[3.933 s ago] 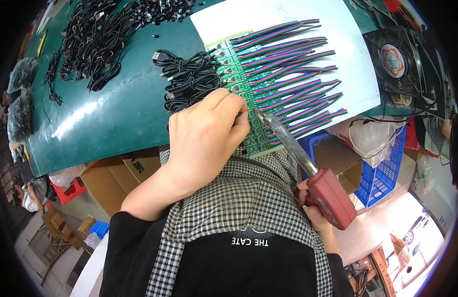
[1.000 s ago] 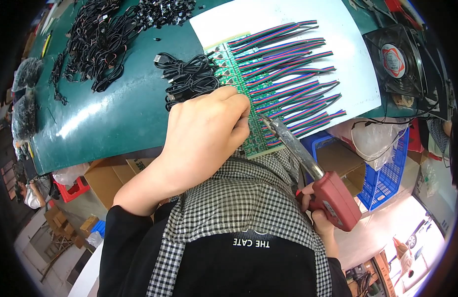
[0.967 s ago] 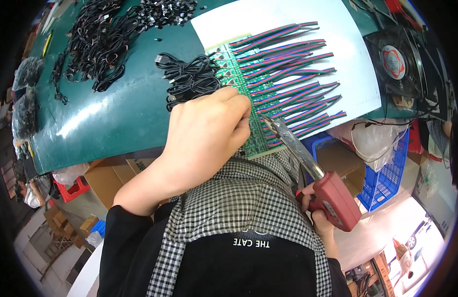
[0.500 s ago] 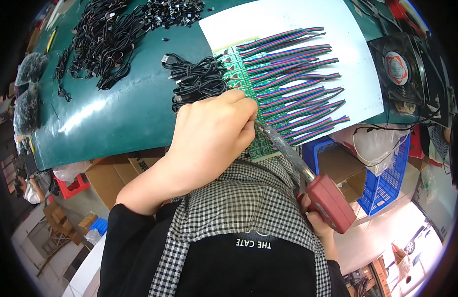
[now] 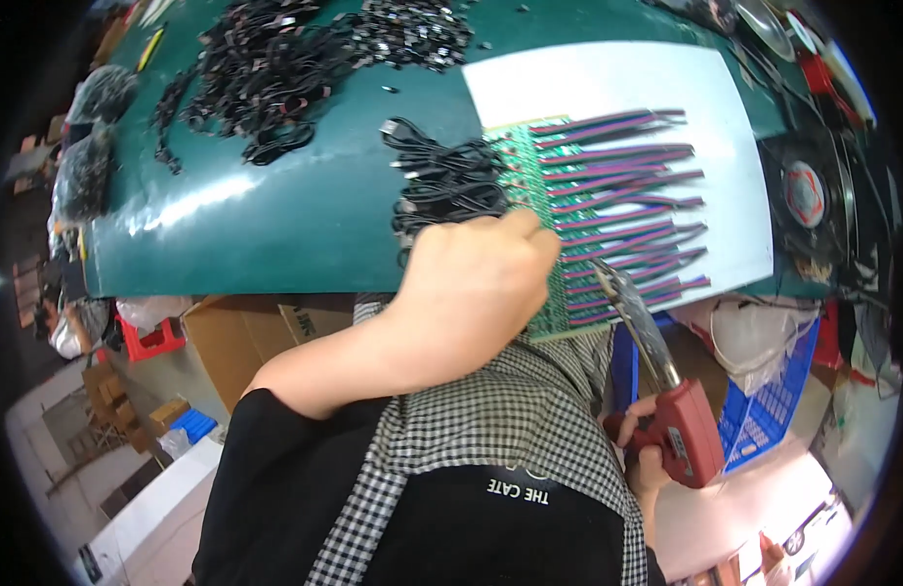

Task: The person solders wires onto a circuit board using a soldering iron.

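A green circuit board (image 5: pixel 529 171) lies on a white sheet (image 5: pixel 617 88) at the near edge of the green table (image 5: pixel 275 215). Rows of multicoloured ribbon wires (image 5: pixel 627 195) run off its right side. My left hand (image 5: pixel 471 283) rests curled over the board's near end, fingertips on the wire joints; I cannot see anything held in it. My right hand (image 5: pixel 647 459) grips a red soldering gun (image 5: pixel 681 430), whose metal barrel (image 5: pixel 637 317) points up to the board's lower right edge. A bundle of black cables (image 5: pixel 441 186) lies just left of the board.
Heaps of black cables (image 5: pixel 266 78) and small black parts (image 5: pixel 412 29) cover the far table. A small fan (image 5: pixel 808 190) sits at the right. Cardboard boxes (image 5: pixel 246 342) stand under the table, a blue crate (image 5: pixel 774 391) at lower right.
The view has shifted slightly. My left hand stays on the board's near end, and the soldering gun's tip remains at the lower right rows of wires.
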Action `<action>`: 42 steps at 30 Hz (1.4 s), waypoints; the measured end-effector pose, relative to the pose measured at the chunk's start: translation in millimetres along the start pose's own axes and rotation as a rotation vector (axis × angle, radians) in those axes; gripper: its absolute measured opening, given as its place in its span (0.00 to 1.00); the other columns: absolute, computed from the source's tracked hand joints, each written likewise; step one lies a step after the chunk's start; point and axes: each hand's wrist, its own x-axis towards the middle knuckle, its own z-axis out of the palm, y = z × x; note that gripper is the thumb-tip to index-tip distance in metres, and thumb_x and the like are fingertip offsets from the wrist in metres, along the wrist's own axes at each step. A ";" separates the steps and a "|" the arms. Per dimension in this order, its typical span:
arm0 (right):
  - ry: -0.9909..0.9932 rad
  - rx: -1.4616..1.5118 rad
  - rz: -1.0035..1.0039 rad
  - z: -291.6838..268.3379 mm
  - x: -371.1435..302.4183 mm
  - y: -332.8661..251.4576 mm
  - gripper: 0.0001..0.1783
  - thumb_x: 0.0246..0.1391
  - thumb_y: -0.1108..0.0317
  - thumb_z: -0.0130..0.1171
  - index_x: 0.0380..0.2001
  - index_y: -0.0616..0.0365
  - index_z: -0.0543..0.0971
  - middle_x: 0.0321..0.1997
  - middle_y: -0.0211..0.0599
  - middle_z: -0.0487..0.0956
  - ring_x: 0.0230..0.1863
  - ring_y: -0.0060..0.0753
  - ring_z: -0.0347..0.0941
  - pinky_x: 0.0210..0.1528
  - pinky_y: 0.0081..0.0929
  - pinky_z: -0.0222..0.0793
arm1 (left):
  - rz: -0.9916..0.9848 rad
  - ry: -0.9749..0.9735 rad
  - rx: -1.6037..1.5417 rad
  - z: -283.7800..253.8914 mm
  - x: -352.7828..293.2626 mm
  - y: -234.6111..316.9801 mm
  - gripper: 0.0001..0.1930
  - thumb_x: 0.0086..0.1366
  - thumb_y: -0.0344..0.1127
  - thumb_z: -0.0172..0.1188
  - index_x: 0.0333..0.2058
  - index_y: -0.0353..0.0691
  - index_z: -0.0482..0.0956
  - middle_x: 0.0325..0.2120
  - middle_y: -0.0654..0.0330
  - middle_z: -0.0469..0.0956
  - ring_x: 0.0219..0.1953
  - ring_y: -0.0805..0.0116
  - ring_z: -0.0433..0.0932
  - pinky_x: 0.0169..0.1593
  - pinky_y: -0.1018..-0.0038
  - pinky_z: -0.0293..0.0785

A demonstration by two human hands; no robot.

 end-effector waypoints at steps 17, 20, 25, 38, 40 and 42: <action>0.175 0.018 -0.126 3.1 12.7 -2.3 0.40 0.46 0.41 0.63 0.47 0.66 0.64 0.40 0.39 0.70 0.18 0.24 0.65 0.26 0.23 0.63 | -0.355 0.505 0.263 -57.4 17.4 -95.2 0.06 0.55 0.33 0.59 0.28 0.37 0.79 0.26 0.55 0.76 0.32 0.53 0.76 0.36 0.62 0.72; 0.172 0.026 -0.140 5.5 15.6 -0.9 0.39 0.46 0.41 0.62 0.47 0.66 0.64 0.40 0.40 0.70 0.18 0.25 0.65 0.24 0.21 0.61 | -0.496 0.503 0.397 -53.1 13.8 -142.8 0.06 0.55 0.33 0.60 0.28 0.37 0.79 0.26 0.56 0.76 0.34 0.54 0.77 0.37 0.63 0.72; 0.174 -0.011 -0.128 10.3 15.6 -5.6 0.40 0.47 0.40 0.61 0.46 0.66 0.64 0.40 0.41 0.70 0.18 0.25 0.65 0.22 0.21 0.59 | -0.543 0.514 0.405 -40.6 13.4 -152.9 0.07 0.55 0.35 0.61 0.29 0.38 0.80 0.25 0.58 0.75 0.34 0.58 0.76 0.37 0.65 0.72; 0.247 0.029 -0.154 25.9 20.8 -18.0 0.24 0.47 0.70 0.62 0.46 0.65 0.65 0.40 0.40 0.69 0.24 0.22 0.67 0.25 0.18 0.62 | 0.143 0.591 -0.182 -59.7 -11.7 -55.2 0.03 0.52 0.22 0.63 0.26 0.34 0.79 0.23 0.61 0.78 0.25 0.74 0.74 0.28 0.79 0.69; 0.198 -0.015 -0.294 39.9 36.9 -25.3 0.26 0.42 0.80 0.63 0.46 0.64 0.65 0.40 0.39 0.70 0.29 0.23 0.70 0.31 0.18 0.66 | 0.152 0.366 -0.334 -38.3 -6.7 -20.3 0.04 0.50 0.22 0.63 0.25 0.36 0.78 0.21 0.58 0.75 0.22 0.65 0.74 0.27 0.75 0.70; 0.028 -0.061 -0.237 42.5 49.5 -24.1 0.31 0.45 0.81 0.65 0.52 0.55 0.65 0.36 0.29 0.73 0.38 0.20 0.71 0.40 0.20 0.69 | 0.250 0.190 -0.443 -17.3 -7.5 -8.1 0.07 0.47 0.20 0.64 0.26 0.35 0.79 0.20 0.59 0.75 0.22 0.66 0.74 0.25 0.76 0.67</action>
